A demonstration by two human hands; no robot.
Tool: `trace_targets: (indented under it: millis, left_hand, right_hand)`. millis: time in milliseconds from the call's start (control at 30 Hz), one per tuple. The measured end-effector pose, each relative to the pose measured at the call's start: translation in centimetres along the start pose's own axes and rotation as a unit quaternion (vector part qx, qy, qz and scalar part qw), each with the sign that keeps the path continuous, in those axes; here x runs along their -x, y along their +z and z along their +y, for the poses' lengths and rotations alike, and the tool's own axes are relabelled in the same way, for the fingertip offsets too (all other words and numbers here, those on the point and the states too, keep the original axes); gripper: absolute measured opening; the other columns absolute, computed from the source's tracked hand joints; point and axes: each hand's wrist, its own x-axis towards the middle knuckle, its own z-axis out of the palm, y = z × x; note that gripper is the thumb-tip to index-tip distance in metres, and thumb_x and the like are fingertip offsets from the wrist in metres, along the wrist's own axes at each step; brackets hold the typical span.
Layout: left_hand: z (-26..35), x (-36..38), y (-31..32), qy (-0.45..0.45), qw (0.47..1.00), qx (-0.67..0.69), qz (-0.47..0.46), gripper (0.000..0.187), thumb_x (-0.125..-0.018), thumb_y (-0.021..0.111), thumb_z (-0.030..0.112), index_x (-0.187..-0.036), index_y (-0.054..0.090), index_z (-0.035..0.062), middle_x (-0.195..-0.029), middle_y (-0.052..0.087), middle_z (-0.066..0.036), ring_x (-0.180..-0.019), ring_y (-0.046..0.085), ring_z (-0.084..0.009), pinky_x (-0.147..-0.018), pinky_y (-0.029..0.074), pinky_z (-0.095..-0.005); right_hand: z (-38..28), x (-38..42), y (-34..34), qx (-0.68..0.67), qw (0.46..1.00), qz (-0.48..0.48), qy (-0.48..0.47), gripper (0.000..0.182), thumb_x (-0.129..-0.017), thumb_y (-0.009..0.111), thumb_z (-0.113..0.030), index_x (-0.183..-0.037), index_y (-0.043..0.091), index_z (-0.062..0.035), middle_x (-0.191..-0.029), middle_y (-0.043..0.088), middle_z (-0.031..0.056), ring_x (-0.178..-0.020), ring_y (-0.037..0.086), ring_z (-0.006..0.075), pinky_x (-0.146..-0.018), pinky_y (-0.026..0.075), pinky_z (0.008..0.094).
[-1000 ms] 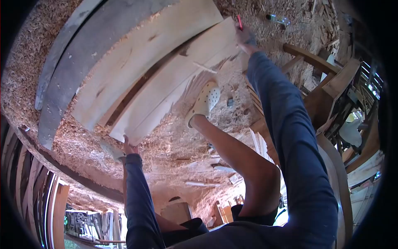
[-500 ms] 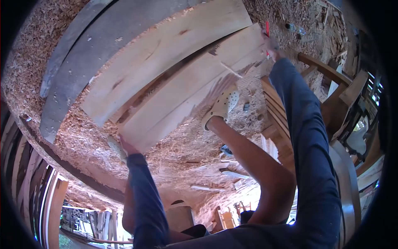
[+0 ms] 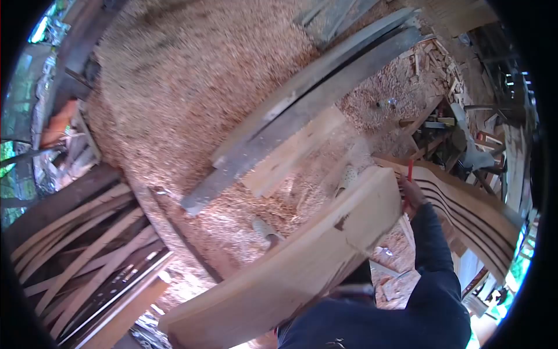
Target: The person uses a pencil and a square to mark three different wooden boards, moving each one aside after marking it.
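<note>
A long pale wooden board (image 3: 290,262) is raised and tilted across my body, with a dark knot and stain marks on its face. At its right end, my right hand (image 3: 411,195) grips the edge and also keeps hold of a slim red pencil (image 3: 410,170) that sticks up from the fingers. My left hand cannot be seen; the board covers that side. Below, another pale plank (image 3: 293,152) lies on the shavings beside long grey weathered planks (image 3: 302,110).
Wood shavings (image 3: 215,81) cover the ground. Curved wooden strips (image 3: 87,238) are stacked at left, and curved pieces (image 3: 465,203) stand close to my right arm. A light clog (image 3: 264,227) shows beyond the board. Scrap wood (image 3: 433,64) lies at upper right.
The board has risen from the ground toward my body and tilted. My right hand stays at its end with the pencil; my left hand has gone out of sight. The view has shifted left.
</note>
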Motion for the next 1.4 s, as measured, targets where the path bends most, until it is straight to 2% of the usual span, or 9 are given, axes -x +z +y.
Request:
trace_targets:
  millis: [300,700,867,967,1033,1133,1200,1333,1400]
  left_hand:
    - [24.6,4.6,-13.5,0.121,0.991,0.041,0.027,0.048,-0.102,0.055,0.032,-0.137,0.052,0.0,-0.13,0.063,-0.017,-0.116,0.063,-0.0291,-0.099,0.052,-0.0423]
    - [51.4,5.2,-1.8,0.22,0.966,0.103,-0.089,0.05,-0.103,0.052,0.034,-0.138,0.051,-0.0015,-0.128,0.063,-0.016,-0.113,0.063,-0.0278,-0.097,0.053,-0.0412]
    - [59.1,-7.9,11.5,0.24,0.961,0.012,-0.14,0.064,-0.104,0.052,0.047,-0.147,0.047,-0.0002,-0.142,0.053,-0.019,-0.124,0.056,-0.0302,-0.104,0.049,-0.0451]
    - [67.1,-13.7,26.4,0.126,0.941,0.267,-0.164,0.06,-0.104,0.052,0.04,-0.149,0.046,0.0013,-0.146,0.05,-0.019,-0.126,0.056,-0.0318,-0.106,0.048,-0.0485]
    - [73.7,-21.4,36.8,0.18,0.897,0.157,-0.372,0.06,-0.098,0.059,0.051,-0.133,0.056,0.0021,-0.128,0.061,-0.015,-0.116,0.059,-0.0274,-0.101,0.048,-0.0435]
    - [82.6,-31.2,52.8,0.361,0.886,-0.086,-0.278,0.052,-0.101,0.056,0.035,-0.142,0.053,0.0031,-0.134,0.061,-0.017,-0.117,0.062,-0.0284,-0.1,0.051,-0.0433]
    - [91.4,-35.7,65.1,0.532,0.79,-0.254,-0.17,0.051,-0.101,0.055,0.032,-0.142,0.053,0.0024,-0.133,0.063,-0.017,-0.117,0.063,-0.0284,-0.1,0.052,-0.0432]
    - [105.7,-34.9,88.6,0.579,0.624,-0.282,-0.443,0.046,-0.104,0.053,0.037,-0.133,0.059,0.0015,-0.123,0.067,-0.015,-0.111,0.065,-0.0299,-0.094,0.054,-0.0432]
    - [112.1,-28.5,94.3,0.404,0.668,-0.16,-0.605,0.047,-0.105,0.051,0.039,-0.133,0.059,0.0022,-0.123,0.067,-0.015,-0.11,0.065,-0.0292,-0.093,0.054,-0.0423]
  right_hand:
    - [-9.3,8.5,3.8,-0.178,0.982,0.031,-0.061,0.042,-0.098,0.063,-0.045,-0.111,0.068,-0.0061,-0.09,0.071,0.0064,-0.074,0.067,0.0199,-0.07,0.055,0.0338]
    - [-27.8,-3.6,-7.6,-0.274,0.958,0.071,-0.054,0.041,-0.096,0.065,-0.046,-0.108,0.069,-0.0072,-0.088,0.071,0.0064,-0.072,0.066,0.0198,-0.068,0.055,0.0349]
    - [-36.9,-4.3,-14.1,-0.296,0.943,0.127,-0.081,0.041,-0.096,0.065,-0.046,-0.107,0.069,-0.0077,-0.087,0.071,0.0064,-0.071,0.066,0.0198,-0.068,0.055,0.0353]
    - [-41.1,-5.3,-17.7,-0.317,0.929,0.172,-0.082,0.04,-0.096,0.066,-0.047,-0.107,0.07,-0.0079,-0.087,0.071,0.0064,-0.071,0.066,0.0198,-0.067,0.055,0.0356]
    - [-43.1,-5.5,-19.8,-0.339,0.914,0.208,-0.078,0.04,-0.095,0.066,-0.047,-0.106,0.07,-0.0081,-0.086,0.071,0.0064,-0.07,0.066,0.0198,-0.067,0.055,0.0358]
    - [-44.7,-5.6,-22.5,-0.38,0.881,0.272,-0.071,0.04,-0.095,0.067,-0.047,-0.105,0.07,-0.0084,-0.086,0.071,0.0064,-0.07,0.066,0.0198,-0.066,0.055,0.0361]
    - [-45.4,-5.9,-23.5,-0.412,0.848,0.326,-0.071,0.04,-0.095,0.067,-0.047,-0.105,0.07,-0.0086,-0.086,0.071,0.0064,-0.069,0.066,0.0198,-0.066,0.055,0.0362]
    - [-48.2,-6.0,-19.2,-0.497,0.779,0.38,-0.034,0.04,-0.095,0.067,-0.048,-0.104,0.07,-0.0089,-0.085,0.071,0.0064,-0.068,0.066,0.0197,-0.065,0.055,0.0366]
    - [-50.6,-6.2,-19.7,-0.529,0.757,0.383,-0.03,0.04,-0.094,0.068,-0.048,-0.104,0.071,-0.0091,-0.085,0.071,0.0063,-0.068,0.065,0.0197,-0.065,0.055,0.0368]
